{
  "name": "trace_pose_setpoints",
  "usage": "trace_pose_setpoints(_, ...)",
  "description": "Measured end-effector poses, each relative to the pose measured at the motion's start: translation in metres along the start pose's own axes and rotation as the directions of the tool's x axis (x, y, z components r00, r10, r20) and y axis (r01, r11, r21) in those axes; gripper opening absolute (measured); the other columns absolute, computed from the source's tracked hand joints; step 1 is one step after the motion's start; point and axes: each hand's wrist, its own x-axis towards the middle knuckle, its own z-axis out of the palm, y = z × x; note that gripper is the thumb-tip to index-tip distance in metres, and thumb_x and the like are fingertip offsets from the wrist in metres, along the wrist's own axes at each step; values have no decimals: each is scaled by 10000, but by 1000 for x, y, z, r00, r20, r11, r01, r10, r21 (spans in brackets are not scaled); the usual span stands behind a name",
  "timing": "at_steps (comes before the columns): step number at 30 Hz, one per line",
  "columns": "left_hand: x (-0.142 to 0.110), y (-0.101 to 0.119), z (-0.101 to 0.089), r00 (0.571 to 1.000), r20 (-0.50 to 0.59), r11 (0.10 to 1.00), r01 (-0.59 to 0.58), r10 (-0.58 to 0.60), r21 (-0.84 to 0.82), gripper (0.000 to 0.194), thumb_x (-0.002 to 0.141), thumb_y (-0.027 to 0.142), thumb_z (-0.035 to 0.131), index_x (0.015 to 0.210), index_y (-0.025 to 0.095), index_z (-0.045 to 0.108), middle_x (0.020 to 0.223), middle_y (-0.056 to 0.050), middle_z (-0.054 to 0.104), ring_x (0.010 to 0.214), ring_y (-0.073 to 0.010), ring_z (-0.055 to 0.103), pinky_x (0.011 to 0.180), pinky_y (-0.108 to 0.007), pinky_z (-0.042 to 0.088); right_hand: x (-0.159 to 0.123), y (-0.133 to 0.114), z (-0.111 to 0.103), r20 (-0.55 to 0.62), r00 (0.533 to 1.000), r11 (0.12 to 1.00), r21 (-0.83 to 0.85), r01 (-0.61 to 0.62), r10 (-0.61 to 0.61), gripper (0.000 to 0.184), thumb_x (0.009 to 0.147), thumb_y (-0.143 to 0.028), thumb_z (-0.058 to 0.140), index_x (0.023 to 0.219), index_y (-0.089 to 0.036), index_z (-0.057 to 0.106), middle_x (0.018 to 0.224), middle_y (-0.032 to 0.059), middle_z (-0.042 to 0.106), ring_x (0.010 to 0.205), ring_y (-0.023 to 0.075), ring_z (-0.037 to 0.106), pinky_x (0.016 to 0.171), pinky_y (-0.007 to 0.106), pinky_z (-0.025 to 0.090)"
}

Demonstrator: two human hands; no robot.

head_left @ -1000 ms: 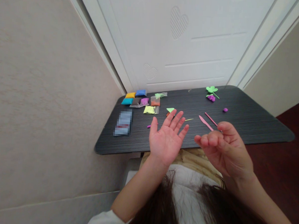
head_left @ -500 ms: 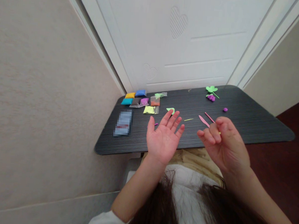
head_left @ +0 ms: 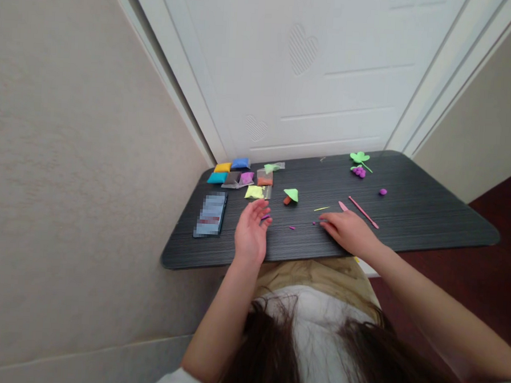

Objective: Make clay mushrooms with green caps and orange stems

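My left hand (head_left: 252, 234) is palm up at the table's near edge, fingers loosely bent and apart, holding nothing visible. A purple clay piece (head_left: 265, 217) lies by its fingertips, partly hidden. My right hand (head_left: 348, 229) is palm down over the table, with a small gap between thumb and fingertips. Just left of those fingertips is a tiny purple clay ball (head_left: 314, 223). A short purple clay strip (head_left: 292, 228) rests between the hands. Behind it stands a clay mushroom with a green cap (head_left: 291, 194) and a brown-orange stem. A thin yellow strip (head_left: 322, 209) lies nearby.
On the dark table (head_left: 442, 224), a pink clay knife (head_left: 343, 206) is partly under my right hand, beside a pink stick tool (head_left: 363, 212). Farther right are a purple ball (head_left: 383, 192), a purple cluster (head_left: 359, 172) and a green flower shape (head_left: 359, 157). Clay packets (head_left: 217, 178) and a phone (head_left: 211, 214) lie left.
Both hands have come down from in front of the table, the left moving left, the right toward the table's middle. The mushroom and small purple pieces are now uncovered. My right fingers have uncurled.
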Motion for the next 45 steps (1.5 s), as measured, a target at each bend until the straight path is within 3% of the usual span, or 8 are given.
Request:
trace_pose_setpoints(2,6,-8,-12,999,-32,997,-28,30,69,212,732,329,531,864,183,608,951,-52,600,781,-115,552,642,-223,404,4,5,2,62,996,987,-143,73,-65,237,853,-265,379,970,-195,573,915,56,661,842,184,595,906,394,323)
trace_pose_setpoints(5,12,-17,-25,995,-54,988,-80,88,129,179,711,288,567,852,183,604,910,-40,592,742,-103,547,622,-219,400,7,7,-2,111,990,977,-190,102,-82,250,853,-308,386,988,-200,567,925,50,663,831,185,595,913,385,301)
trace_pose_setpoints(9,14,-22,-33,989,-77,987,-118,127,105,173,696,243,587,858,185,595,883,-33,575,741,-102,543,637,-229,413,11,11,-13,58,998,988,-153,5,4,289,866,-365,346,983,-196,549,834,33,664,754,171,589,830,329,335)
trace_pose_setpoints(13,15,-23,-33,988,-85,989,-121,128,89,171,689,228,592,852,178,593,882,-36,569,736,-100,543,630,-224,412,15,14,-19,-40,994,957,-269,-109,102,333,879,-350,290,768,-176,551,689,40,638,651,169,565,718,303,331)
trace_pose_setpoints(17,14,-22,-32,987,-97,988,-119,128,94,168,683,227,593,843,177,595,879,-36,573,730,-97,543,629,-219,411,15,8,-11,51,998,914,-405,40,-22,349,861,-336,323,637,-172,533,668,60,643,680,183,575,769,331,291)
trace_pose_setpoints(21,14,-22,-32,987,-91,988,-123,132,99,163,681,230,592,835,177,599,881,-36,577,732,-97,546,635,-222,412,15,5,-4,116,991,895,-430,115,-71,347,861,-312,318,644,-172,549,682,53,662,673,179,585,782,338,277)
trace_pose_setpoints(45,14,-22,-30,987,-104,987,-113,125,118,155,661,240,602,802,176,605,871,-29,582,718,-94,552,628,-222,409,16,8,-7,144,987,851,-506,140,-77,367,867,-303,297,658,-161,564,698,75,671,708,205,598,752,354,274)
